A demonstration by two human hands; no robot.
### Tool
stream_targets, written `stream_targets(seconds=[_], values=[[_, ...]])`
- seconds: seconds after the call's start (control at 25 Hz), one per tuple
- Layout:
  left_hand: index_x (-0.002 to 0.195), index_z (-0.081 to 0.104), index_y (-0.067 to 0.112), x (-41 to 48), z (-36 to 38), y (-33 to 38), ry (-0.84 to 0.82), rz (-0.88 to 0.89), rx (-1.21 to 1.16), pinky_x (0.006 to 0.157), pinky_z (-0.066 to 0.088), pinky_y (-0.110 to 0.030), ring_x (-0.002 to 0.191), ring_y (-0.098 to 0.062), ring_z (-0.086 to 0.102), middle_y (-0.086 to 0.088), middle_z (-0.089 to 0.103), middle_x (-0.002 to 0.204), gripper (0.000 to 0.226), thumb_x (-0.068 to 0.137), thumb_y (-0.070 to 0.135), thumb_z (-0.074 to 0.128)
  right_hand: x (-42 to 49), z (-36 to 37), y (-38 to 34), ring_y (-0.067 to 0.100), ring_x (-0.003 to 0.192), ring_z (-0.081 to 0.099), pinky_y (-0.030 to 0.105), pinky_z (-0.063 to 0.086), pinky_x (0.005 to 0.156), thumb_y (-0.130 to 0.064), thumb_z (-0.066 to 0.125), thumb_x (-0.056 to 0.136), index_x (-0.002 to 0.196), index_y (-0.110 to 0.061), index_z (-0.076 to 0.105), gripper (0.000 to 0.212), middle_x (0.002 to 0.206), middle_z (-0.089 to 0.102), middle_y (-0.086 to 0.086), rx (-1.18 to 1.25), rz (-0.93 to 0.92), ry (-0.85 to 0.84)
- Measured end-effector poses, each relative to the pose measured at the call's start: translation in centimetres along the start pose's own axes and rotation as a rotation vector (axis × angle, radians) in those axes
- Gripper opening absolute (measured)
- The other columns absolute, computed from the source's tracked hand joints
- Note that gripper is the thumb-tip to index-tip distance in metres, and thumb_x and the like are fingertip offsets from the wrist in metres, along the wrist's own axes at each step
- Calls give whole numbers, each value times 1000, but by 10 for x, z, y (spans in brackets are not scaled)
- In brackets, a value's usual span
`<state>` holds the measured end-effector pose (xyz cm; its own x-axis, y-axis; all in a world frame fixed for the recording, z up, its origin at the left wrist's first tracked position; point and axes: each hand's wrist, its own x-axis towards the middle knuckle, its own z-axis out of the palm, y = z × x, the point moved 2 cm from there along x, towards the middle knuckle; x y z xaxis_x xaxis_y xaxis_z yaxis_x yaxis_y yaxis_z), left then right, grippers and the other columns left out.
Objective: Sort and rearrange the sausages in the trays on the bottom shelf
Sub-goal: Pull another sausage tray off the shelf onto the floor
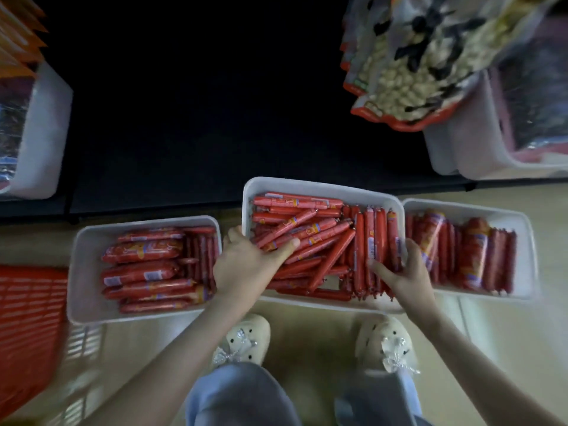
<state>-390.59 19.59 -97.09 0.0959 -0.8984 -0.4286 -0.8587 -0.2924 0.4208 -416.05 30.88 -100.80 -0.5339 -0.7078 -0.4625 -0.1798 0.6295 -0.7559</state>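
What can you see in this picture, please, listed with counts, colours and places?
trays: three, white, side by side on the pale floor
sausages: many, red, filling all three trays
basket: one, red, far left
bins: two, white, on the dark shelf, left and right
snack bags: several, red-edged, top right
orange packs: several, orange, top left
shoes: two, cream, below the trays
left grip: one, bare, holds left rim of middle tray
right grip: one, bare, holds its right rim
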Motion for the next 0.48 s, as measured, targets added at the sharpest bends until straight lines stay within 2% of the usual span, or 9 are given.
stream_targets(seconds=[0.08,0.16,0.2,0.24,0.32,0.4,0.48], values=[[119,46,9,-8,17,3,-19,3,21,70,41,-31,102,-31,62,-8,58,116,100,55,84,60,-8,-4,20,5,91,65,28,54,81,-25,81,73,123,-14,43,63,105,64,-7,5,6,21],[123,43,7,-8,34,1,-32,0,49,69,39,-30,104,-31,61,-9,55,119,103,57,83,61,-6,-1,34,-10,87,62,8,47,70,-23,81,74,124,-14,42,64,103,61,-14,3,-2,14],[126,41,5,-5,41,-3,-33,-7,60,70,38,-30,106,-32,60,-11,54,122,104,58,81,62,-1,3,40,-14,86,60,4,45,67,-23,81,74,124,-15,41,64,104,60,-14,-8,-7,0],[129,39,4,-1,46,-7,-35,-15,66,71,37,-30,108,-33,59,-12,53,125,105,59,79,63,5,8,46,-14,87,59,4,45,67,-24,81,74,122,-17,41,63,105,60,-13,-15,-8,-19],[130,38,3,7,56,-20,-41,-28,59,72,41,-31,109,-33,59,-13,52,126,105,60,77,65,18,20,54,-4,91,62,13,49,73,-29,81,73,116,-22,41,59,106,60,-11,-32,-4,-49],[131,37,3,12,69,-34,-83,-46,34,77,47,-34,110,-31,58,-13,51,128,107,59,76,67,31,29,59,7,92,63,25,50,76,-32,81,72,116,-20,43,60,104,60,-12,-79,-1,-62],[132,34,3,13,83,-46,-150,-78,0,84,48,-37,114,-31,55,-13,47,131,106,60,72,71,41,36,63,14,91,61,28,47,76,-34,81,72,120,-18,41,63,105,59,-8,-138,13,-57]])
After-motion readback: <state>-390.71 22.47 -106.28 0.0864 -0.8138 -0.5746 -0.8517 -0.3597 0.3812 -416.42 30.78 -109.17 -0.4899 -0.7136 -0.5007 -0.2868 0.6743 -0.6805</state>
